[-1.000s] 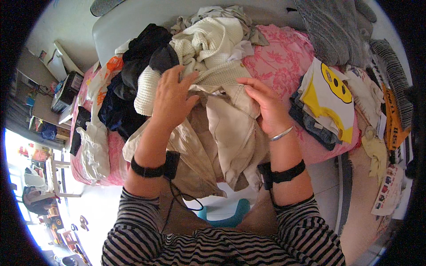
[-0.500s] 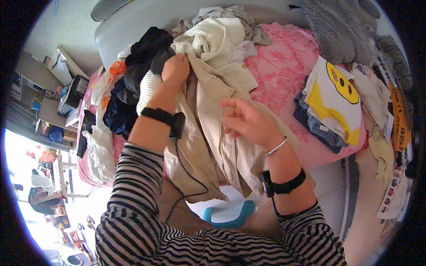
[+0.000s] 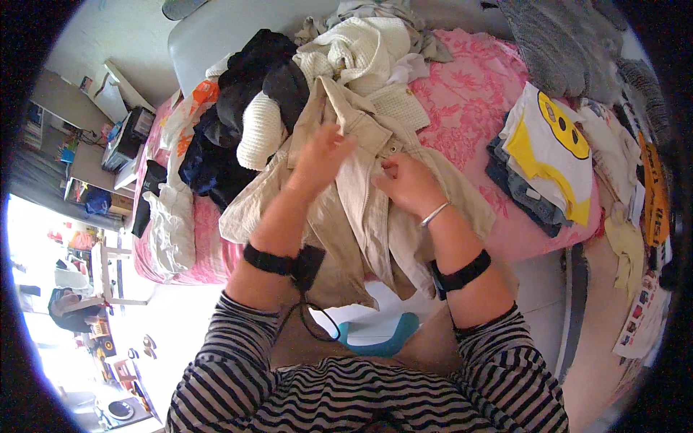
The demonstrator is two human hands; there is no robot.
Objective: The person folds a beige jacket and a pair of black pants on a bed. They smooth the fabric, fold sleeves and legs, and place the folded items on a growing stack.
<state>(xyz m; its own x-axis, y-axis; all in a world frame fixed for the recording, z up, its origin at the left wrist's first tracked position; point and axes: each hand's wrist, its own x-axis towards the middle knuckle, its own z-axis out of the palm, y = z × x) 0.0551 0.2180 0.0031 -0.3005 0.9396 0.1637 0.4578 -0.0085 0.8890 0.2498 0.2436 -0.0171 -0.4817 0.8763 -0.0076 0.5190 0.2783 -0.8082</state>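
A beige button-front jacket [image 3: 361, 209] lies spread before me at the bed's front edge, its collar pointing away and its lower edge hanging over. Above the left side of its front is my left hand [image 3: 323, 160], slightly blurred, with its fingers loosely apart and nothing seen in them. My right hand [image 3: 413, 187] has curled its fingers at the jacket's front edge, just below a button by the collar, and pinches the cloth there. Right behind the collar lies a cream knitted sweater [image 3: 361, 47]; one cream knit sleeve [image 3: 258, 133] sticks out to the left.
Dark clothes [image 3: 216, 162] are heaped at the left, beside a white plastic bag [image 3: 170, 234]. Folded jeans [image 3: 523, 184] under a white and yellow shirt [image 3: 552, 155] lie at the right on the pink flowered bedspread [image 3: 462, 94]. A grey blanket [image 3: 563, 50] is behind them.
My left hand has left the dark cloth by the collar and come nearer over the jacket. The jacket's left side now lies spread outward. My right hand has lowered onto the front edge.
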